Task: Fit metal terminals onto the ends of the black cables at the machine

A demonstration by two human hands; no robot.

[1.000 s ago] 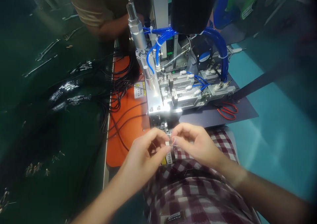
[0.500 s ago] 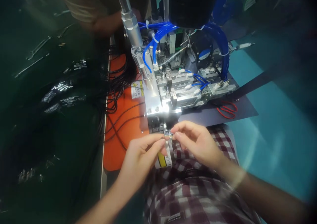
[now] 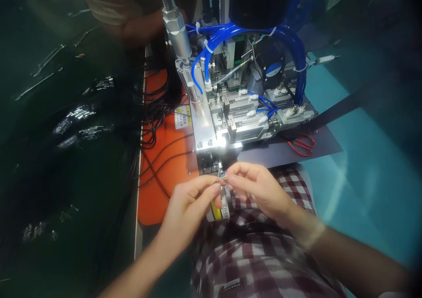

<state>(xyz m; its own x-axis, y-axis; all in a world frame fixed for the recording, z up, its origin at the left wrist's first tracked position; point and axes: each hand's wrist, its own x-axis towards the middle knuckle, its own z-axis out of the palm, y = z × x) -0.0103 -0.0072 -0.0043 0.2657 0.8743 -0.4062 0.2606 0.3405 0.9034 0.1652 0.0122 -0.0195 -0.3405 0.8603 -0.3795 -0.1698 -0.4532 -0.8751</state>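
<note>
Between my two hands is a small thin metal piece, too small to name, with its ends hidden by fingertips. My left hand pinches it from the left between thumb and forefinger. From the right, the thumb and forefinger of my right hand close on its other end. Both hands are in front of the machine's near end, just above a yellow and white label. Right behind the fingertips is the machine's black block, lit by a bright lamp.
The silver machine with blue air hoses stands on an orange board. Black cables lie on its left. Red-handled scissors rest at right. Loose metal parts lie on the dark surface. Another person's arm is behind.
My right thumb and fingertips have shifted slightly left, nearer the left fingertips, along the small metal piece. The left hand keeps nearly the same pose.
</note>
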